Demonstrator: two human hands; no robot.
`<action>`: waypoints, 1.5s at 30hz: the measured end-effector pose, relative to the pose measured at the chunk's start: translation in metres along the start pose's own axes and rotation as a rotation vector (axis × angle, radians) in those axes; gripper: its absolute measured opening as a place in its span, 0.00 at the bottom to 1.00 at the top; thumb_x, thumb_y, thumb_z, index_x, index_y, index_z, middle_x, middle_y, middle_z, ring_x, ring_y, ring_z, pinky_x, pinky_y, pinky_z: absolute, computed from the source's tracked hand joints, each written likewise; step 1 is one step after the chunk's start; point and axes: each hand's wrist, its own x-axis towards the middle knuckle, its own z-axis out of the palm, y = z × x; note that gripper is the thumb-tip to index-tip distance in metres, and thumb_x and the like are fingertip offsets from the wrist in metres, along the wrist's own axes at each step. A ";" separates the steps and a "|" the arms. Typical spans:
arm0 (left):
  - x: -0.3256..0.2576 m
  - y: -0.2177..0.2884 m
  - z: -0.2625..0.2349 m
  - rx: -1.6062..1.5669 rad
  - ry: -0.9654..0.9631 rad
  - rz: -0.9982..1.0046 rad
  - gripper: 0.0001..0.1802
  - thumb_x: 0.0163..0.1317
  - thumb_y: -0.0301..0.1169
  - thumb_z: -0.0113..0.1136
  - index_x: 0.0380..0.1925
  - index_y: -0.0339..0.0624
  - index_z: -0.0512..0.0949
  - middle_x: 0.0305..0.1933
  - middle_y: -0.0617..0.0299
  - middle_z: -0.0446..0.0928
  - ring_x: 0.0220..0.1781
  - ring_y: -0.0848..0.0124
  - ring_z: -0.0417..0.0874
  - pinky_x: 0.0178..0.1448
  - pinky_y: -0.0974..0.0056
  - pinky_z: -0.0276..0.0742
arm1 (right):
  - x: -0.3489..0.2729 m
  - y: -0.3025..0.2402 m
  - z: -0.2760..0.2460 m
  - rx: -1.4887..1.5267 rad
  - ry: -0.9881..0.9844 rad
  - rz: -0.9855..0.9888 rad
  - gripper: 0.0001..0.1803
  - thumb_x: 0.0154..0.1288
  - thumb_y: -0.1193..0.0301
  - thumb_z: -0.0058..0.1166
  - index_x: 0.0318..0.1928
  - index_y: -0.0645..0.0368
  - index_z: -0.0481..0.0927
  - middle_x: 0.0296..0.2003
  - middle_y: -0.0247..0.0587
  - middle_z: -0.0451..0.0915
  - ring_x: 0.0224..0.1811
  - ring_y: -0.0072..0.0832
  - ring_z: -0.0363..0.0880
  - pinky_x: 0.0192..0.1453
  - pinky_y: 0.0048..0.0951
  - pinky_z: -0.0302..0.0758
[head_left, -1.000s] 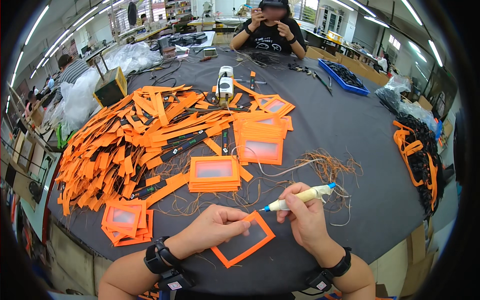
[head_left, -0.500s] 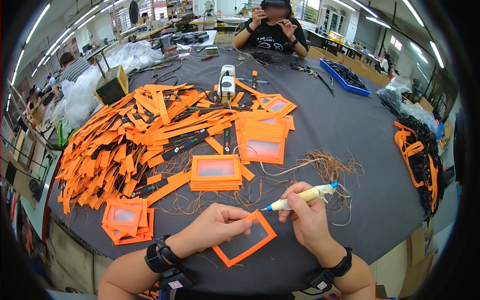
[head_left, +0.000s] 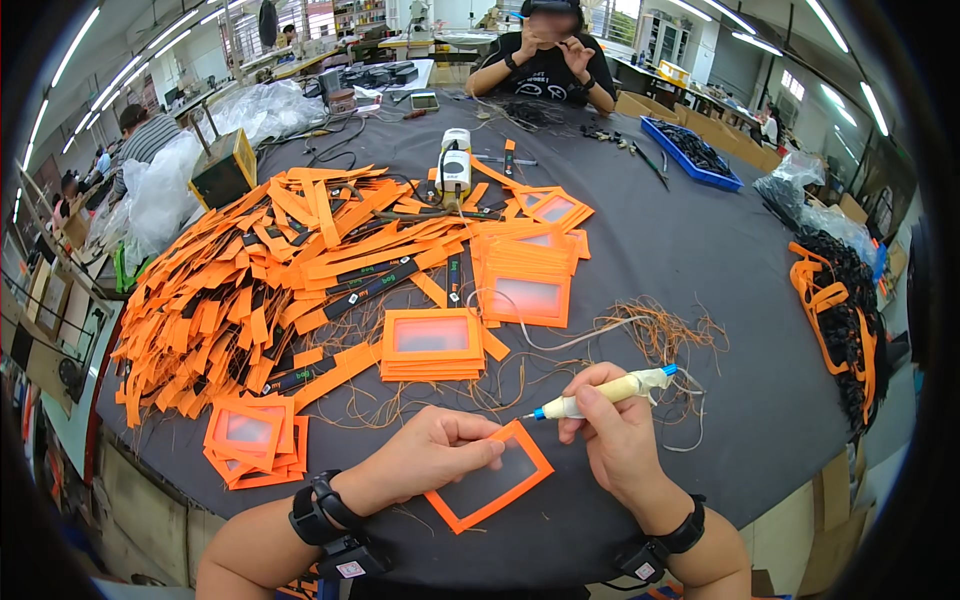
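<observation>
From the head camera we look down at a round table (head_left: 690, 250) with a dark cloth. Right at the near edge of the table lies an orange frame (head_left: 490, 478) with a clear window in the middle. Our left hand (head_left: 435, 460) lies on the left side of the frame, fingers bent and pinching its top edge. Our right hand (head_left: 610, 435) is just right of the frame, curled tight around a pale pen tool (head_left: 600, 393) with a blue tip. The tip points left, just above the frame's top corner.

Just beyond the frame sits a neat stack of orange frames (head_left: 432, 343). Left of the frame lies a smaller pile of frames (head_left: 255, 440). Farther back and left is a big heap of orange straps (head_left: 260, 270). Loose brown threads (head_left: 655, 330) lie beyond our right hand. At the far side of the table a person in black (head_left: 548, 60) sits, both hands raised.
</observation>
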 end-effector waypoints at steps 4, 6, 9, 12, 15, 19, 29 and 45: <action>0.000 0.001 0.000 0.001 0.004 -0.002 0.14 0.64 0.34 0.57 0.45 0.40 0.81 0.30 0.73 0.78 0.24 0.88 0.68 0.25 0.79 0.62 | -0.001 -0.003 0.002 -0.012 0.007 0.020 0.06 0.68 0.71 0.50 0.39 0.62 0.74 0.28 0.35 0.76 0.28 0.19 0.74 0.33 0.22 0.73; -0.001 0.001 0.000 -0.002 0.005 -0.007 0.14 0.64 0.34 0.57 0.45 0.40 0.81 0.30 0.73 0.78 0.24 0.88 0.68 0.25 0.79 0.62 | -0.001 -0.003 0.003 -0.010 0.015 0.015 0.06 0.68 0.71 0.50 0.39 0.62 0.74 0.28 0.35 0.76 0.28 0.19 0.74 0.32 0.22 0.73; 0.000 0.001 0.000 -0.006 0.002 -0.006 0.14 0.64 0.34 0.57 0.45 0.40 0.81 0.30 0.73 0.78 0.24 0.88 0.68 0.25 0.79 0.62 | 0.000 -0.001 0.000 0.010 0.030 -0.013 0.06 0.68 0.71 0.50 0.39 0.62 0.74 0.27 0.35 0.76 0.27 0.19 0.74 0.32 0.22 0.73; 0.000 0.001 0.000 -0.005 0.006 -0.016 0.14 0.64 0.34 0.57 0.45 0.40 0.81 0.30 0.73 0.78 0.24 0.88 0.68 0.26 0.79 0.63 | 0.000 -0.002 0.000 0.017 0.035 -0.026 0.06 0.68 0.71 0.50 0.39 0.61 0.74 0.27 0.35 0.76 0.27 0.19 0.74 0.31 0.22 0.73; 0.000 0.001 0.000 -0.019 0.013 -0.027 0.13 0.63 0.34 0.58 0.45 0.40 0.81 0.30 0.73 0.78 0.24 0.89 0.68 0.26 0.80 0.62 | 0.001 -0.002 -0.001 0.019 0.037 -0.025 0.06 0.68 0.70 0.49 0.38 0.61 0.74 0.27 0.35 0.76 0.27 0.20 0.74 0.31 0.22 0.72; -0.001 0.004 -0.002 0.099 -0.044 -0.005 0.13 0.63 0.34 0.57 0.43 0.38 0.81 0.31 0.70 0.79 0.27 0.85 0.71 0.29 0.76 0.68 | 0.003 -0.002 -0.003 0.044 0.045 -0.055 0.07 0.69 0.70 0.48 0.39 0.61 0.73 0.26 0.36 0.76 0.27 0.20 0.74 0.31 0.22 0.72; -0.001 0.004 0.003 0.192 0.269 0.185 0.10 0.63 0.29 0.60 0.42 0.36 0.80 0.32 0.67 0.75 0.25 0.82 0.71 0.29 0.77 0.66 | 0.001 -0.007 -0.002 0.079 0.018 -0.031 0.06 0.69 0.72 0.48 0.41 0.61 0.73 0.29 0.37 0.77 0.29 0.22 0.76 0.34 0.24 0.75; -0.066 0.036 -0.015 1.073 0.407 0.358 0.05 0.55 0.24 0.57 0.32 0.37 0.79 0.30 0.56 0.76 0.32 0.62 0.79 0.36 0.63 0.75 | 0.001 -0.006 0.002 -0.156 0.062 0.012 0.05 0.66 0.72 0.53 0.36 0.60 0.74 0.25 0.31 0.74 0.23 0.15 0.71 0.29 0.17 0.70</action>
